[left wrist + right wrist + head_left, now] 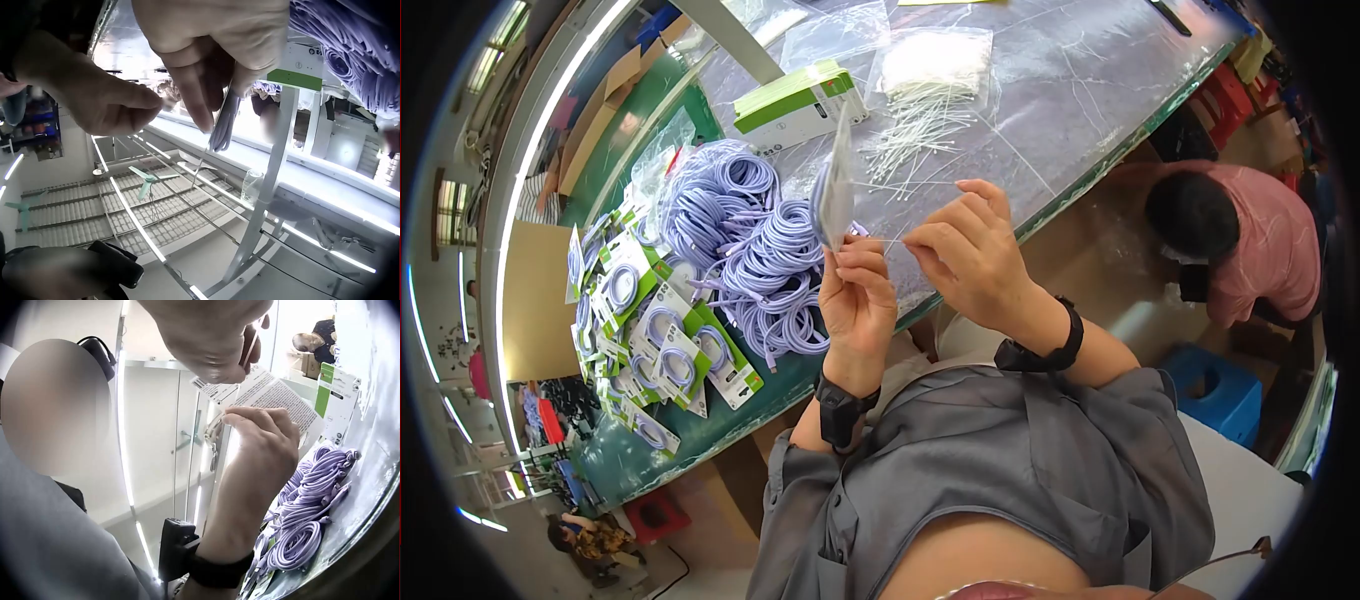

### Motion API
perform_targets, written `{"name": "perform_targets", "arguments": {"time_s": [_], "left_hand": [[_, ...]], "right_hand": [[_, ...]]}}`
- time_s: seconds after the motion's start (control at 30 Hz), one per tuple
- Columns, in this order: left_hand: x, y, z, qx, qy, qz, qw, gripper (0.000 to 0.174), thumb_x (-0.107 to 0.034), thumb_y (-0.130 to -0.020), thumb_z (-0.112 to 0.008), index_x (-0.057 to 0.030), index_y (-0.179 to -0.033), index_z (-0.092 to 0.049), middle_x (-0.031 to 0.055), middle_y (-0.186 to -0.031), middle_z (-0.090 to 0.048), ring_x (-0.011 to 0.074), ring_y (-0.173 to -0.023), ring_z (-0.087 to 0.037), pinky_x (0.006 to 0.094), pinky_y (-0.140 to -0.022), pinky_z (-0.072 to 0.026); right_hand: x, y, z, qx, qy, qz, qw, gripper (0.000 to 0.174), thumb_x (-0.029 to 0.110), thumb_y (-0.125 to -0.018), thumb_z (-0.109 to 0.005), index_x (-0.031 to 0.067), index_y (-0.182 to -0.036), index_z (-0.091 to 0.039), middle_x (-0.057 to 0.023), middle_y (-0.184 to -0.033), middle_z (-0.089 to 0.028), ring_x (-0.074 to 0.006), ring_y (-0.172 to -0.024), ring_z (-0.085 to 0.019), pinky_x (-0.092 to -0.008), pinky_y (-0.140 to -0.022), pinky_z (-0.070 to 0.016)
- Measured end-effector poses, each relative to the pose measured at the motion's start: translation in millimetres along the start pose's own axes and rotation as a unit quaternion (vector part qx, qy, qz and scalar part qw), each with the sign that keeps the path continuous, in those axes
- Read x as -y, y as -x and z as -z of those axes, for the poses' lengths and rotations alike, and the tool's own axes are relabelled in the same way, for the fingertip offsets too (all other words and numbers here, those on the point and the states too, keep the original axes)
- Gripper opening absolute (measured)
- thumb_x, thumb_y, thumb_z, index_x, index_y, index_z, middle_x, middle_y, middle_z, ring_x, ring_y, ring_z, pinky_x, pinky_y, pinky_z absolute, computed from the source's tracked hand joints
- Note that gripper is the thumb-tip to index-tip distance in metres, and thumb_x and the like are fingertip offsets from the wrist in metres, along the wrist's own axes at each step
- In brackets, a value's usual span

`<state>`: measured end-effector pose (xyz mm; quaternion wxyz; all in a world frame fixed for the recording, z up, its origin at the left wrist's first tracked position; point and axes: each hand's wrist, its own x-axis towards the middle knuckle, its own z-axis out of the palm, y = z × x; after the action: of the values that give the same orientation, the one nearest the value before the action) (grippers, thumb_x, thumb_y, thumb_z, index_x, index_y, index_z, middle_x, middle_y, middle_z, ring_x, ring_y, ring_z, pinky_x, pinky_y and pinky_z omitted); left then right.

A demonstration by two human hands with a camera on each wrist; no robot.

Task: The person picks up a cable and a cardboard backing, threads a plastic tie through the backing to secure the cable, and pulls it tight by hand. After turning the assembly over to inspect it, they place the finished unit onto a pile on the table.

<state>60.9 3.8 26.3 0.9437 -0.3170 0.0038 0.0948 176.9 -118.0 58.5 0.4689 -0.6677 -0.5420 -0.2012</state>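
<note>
My left hand [860, 300] pinches the lower edge of a printed packaging card [838, 190], which stands upright and edge-on in the head view. On the card's left face sits a coiled lavender cable [225, 128]. In the right wrist view the card's text side [275, 400] faces the camera. My right hand [972, 250], just right of the left, pinches a thin white cable tie [890, 240] between thumb and fingertips; it stretches across toward the card. To the left lie a heap of loose lavender cable coils [770, 260] and a pile of carded cables [660, 345].
Loose white cable ties [920, 130] spill from a clear bag [935, 65] on the table [1060, 90]. A stack of green-and-white cards [800, 105] stands beside a metal post [735, 40]. At the right, a person in pink [1270, 235] bends near a blue stool [1215, 390].
</note>
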Motion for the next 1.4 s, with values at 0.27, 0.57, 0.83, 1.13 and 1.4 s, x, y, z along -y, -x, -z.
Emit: {"name": "perform_targets", "arguments": {"time_s": [0.27,0.57,0.83,1.13,1.4], "left_hand": [[5,1,-1,0.012,0.027,0.007,1.000,0.024,0.006,-0.080,-0.060,0.0056,-0.102,-0.049,0.0074,-0.081,-0.051,0.0165,-0.073,-0.061,0.0224,-0.063,-0.0578],[6,-1,-2,0.021,0.021,0.010,1.000,0.020,0.006,-0.082,-0.055,0.0113,-0.100,-0.047,0.0124,-0.078,-0.055,0.0212,-0.072,-0.063,0.0248,-0.062,-0.0591],[-1,4,7,0.024,0.009,0.050,0.998,0.022,-0.007,-0.087,-0.060,0.0017,-0.107,-0.055,0.0090,-0.088,-0.056,0.0163,-0.079,-0.061,0.0239,-0.069,-0.0567],[-10,5,17,-0.001,-0.322,-0.003,0.947,0.035,-0.026,-0.096,-0.048,-0.0010,-0.120,-0.049,0.0159,-0.119,-0.056,0.0297,-0.114,-0.053,0.0386,-0.090,-0.0521],[8,6,5,-0.038,-0.538,-0.182,0.822,0.030,-0.014,-0.096,-0.047,0.0029,-0.121,-0.046,0.0191,-0.117,-0.057,0.0352,-0.109,-0.057,0.0419,-0.093,-0.0506]], "right_hand": [[7,-1,-7,0.010,0.022,0.026,0.999,0.014,0.006,-0.069,-0.069,0.0099,-0.081,-0.062,0.0008,-0.075,-0.055,-0.0165,-0.071,-0.053,-0.0427,-0.094,-0.0365],[9,-3,-10,0.015,0.025,0.029,0.999,0.014,0.010,-0.072,-0.068,0.0113,-0.085,-0.064,0.0013,-0.075,-0.055,-0.0158,-0.072,-0.052,-0.0425,-0.094,-0.0358],[14,-6,-15,0.015,-0.001,0.035,0.999,0.014,0.013,-0.074,-0.067,0.0120,-0.088,-0.064,0.0009,-0.077,-0.056,-0.0163,-0.072,-0.053,-0.0425,-0.094,-0.0358],[-16,9,-27,-0.023,-0.254,-0.124,0.959,0.031,-0.008,-0.075,-0.058,0.0005,-0.105,-0.055,-0.0170,-0.094,-0.060,-0.0354,-0.089,-0.059,-0.0394,-0.081,-0.0463],[-31,20,-14,-0.035,-0.056,-0.098,0.993,0.030,-0.003,-0.073,-0.064,0.0027,-0.102,-0.057,-0.0116,-0.092,-0.059,-0.0321,-0.087,-0.057,-0.0384,-0.080,-0.0431]]}}
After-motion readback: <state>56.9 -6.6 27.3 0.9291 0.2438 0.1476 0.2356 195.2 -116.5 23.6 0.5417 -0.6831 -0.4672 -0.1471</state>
